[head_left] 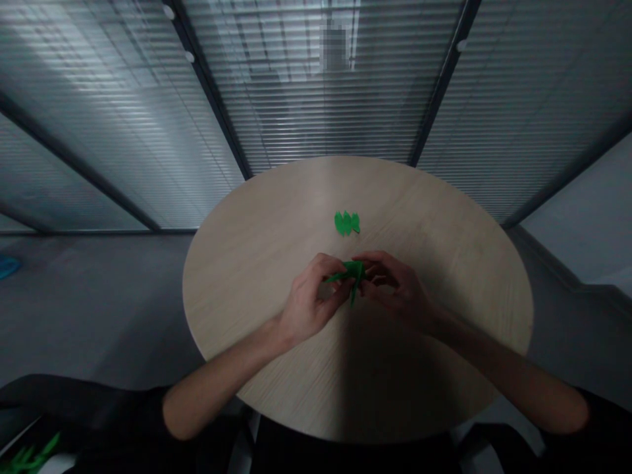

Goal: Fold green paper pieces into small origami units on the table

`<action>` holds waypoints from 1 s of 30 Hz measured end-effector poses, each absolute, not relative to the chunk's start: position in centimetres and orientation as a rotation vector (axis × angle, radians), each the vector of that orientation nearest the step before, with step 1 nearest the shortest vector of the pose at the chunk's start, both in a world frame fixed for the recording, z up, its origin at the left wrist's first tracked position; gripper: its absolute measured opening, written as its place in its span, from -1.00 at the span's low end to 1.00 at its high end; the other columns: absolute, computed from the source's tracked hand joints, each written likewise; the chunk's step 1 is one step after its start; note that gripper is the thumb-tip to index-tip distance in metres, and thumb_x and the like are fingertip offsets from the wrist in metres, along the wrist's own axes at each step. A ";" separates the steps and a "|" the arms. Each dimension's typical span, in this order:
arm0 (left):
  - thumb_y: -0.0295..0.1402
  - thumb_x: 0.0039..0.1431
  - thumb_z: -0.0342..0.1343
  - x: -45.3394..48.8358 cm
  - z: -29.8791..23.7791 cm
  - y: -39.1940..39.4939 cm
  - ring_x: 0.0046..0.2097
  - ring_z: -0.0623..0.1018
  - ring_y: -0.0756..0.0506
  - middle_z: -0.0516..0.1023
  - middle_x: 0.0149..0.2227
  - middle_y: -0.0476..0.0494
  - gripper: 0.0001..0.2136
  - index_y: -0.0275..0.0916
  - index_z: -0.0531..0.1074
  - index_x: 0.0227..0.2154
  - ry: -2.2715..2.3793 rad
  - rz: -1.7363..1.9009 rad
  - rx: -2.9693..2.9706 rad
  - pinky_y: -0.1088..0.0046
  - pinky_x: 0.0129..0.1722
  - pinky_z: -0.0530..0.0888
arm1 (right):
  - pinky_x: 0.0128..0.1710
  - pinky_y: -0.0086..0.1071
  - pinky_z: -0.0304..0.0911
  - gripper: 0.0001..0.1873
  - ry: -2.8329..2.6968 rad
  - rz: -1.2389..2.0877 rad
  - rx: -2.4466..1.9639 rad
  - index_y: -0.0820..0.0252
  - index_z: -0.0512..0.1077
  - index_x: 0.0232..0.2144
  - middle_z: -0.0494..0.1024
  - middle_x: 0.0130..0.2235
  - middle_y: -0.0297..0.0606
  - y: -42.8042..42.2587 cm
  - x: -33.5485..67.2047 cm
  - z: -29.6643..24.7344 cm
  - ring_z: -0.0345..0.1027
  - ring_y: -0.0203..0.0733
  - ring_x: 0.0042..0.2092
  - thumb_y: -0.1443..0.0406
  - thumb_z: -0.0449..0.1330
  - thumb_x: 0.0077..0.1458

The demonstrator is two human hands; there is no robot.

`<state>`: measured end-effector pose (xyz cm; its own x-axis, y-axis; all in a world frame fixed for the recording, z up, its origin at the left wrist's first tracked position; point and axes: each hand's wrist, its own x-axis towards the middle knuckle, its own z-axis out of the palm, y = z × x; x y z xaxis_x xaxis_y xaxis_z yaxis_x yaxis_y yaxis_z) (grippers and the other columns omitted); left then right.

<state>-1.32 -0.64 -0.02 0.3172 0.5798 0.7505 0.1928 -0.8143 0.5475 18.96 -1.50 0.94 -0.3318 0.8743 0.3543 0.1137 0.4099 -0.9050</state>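
Note:
Both my hands meet over the middle of a round light-wood table (276, 217). Between them is a small green leafy piece (351, 271) with narrow pointed parts. My left hand (313, 304) pinches it from the left, fingers closed on it. From the right, my right hand (395, 286) grips the same piece with curled fingers. A second green piece (346, 222), made of three small leaf shapes side by side, lies flat on the table just beyond my hands.
Glass partition walls with lowered blinds (316, 99) stand behind the table. Grey floor surrounds it. More green pieces (29, 454) show at the bottom left corner. A blue object (7, 265) lies on the floor at the far left.

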 end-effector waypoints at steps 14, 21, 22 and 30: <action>-0.56 0.25 0.15 -1.5 0.6 -1.3 -0.16 0.59 -0.07 0.43 0.04 -0.30 -0.75 -0.21 0.35 -0.06 0.667 1.392 2.279 0.44 -0.34 0.66 | -0.36 -0.48 0.45 -0.71 -1.584 0.961 -0.910 0.10 0.40 -0.07 0.60 -0.24 -0.32 -1.4 18.9 0.9 0.52 -0.33 -0.33 0.31 0.29 0.15; -0.46 0.24 0.22 -1.6 0.2 -1.2 -0.16 0.54 -0.06 0.37 0.06 -0.29 -0.80 -0.23 0.40 -0.10 0.763 1.323 2.377 0.51 -0.39 0.60 | -0.38 -0.49 0.45 -0.70 -1.561 1.012 -0.913 0.11 0.41 -0.06 0.62 -0.22 -0.29 -1.3 18.9 0.9 0.53 -0.33 -0.34 0.30 0.29 0.14; -0.46 0.24 0.23 -1.6 0.2 -1.2 -0.17 0.52 -0.05 0.37 0.06 -0.27 -0.80 -0.23 0.40 -0.10 0.773 1.331 2.377 0.53 -0.42 0.59 | -0.38 -0.49 0.45 -0.70 -1.555 1.022 -0.911 0.11 0.42 -0.06 0.62 -0.22 -0.29 -1.3 18.9 0.9 0.53 -0.33 -0.34 0.30 0.29 0.14; -0.45 0.15 0.31 -2.0 1.1 -1.1 0.16 0.41 -0.27 0.29 0.15 -0.30 -0.59 -0.18 0.37 0.04 0.798 1.509 2.442 0.05 0.06 0.53 | -0.35 -0.42 0.46 -0.66 -1.567 1.250 -0.868 0.14 0.47 0.00 0.63 -0.28 -0.28 -1.1 19.0 0.6 0.53 -0.29 -0.35 0.29 0.28 0.16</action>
<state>-1.97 -1.11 1.12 0.3480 0.5182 0.7813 0.3540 -0.8443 0.4023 18.97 -1.11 0.61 -0.3273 0.9170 0.2282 -0.0185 0.2353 -0.9718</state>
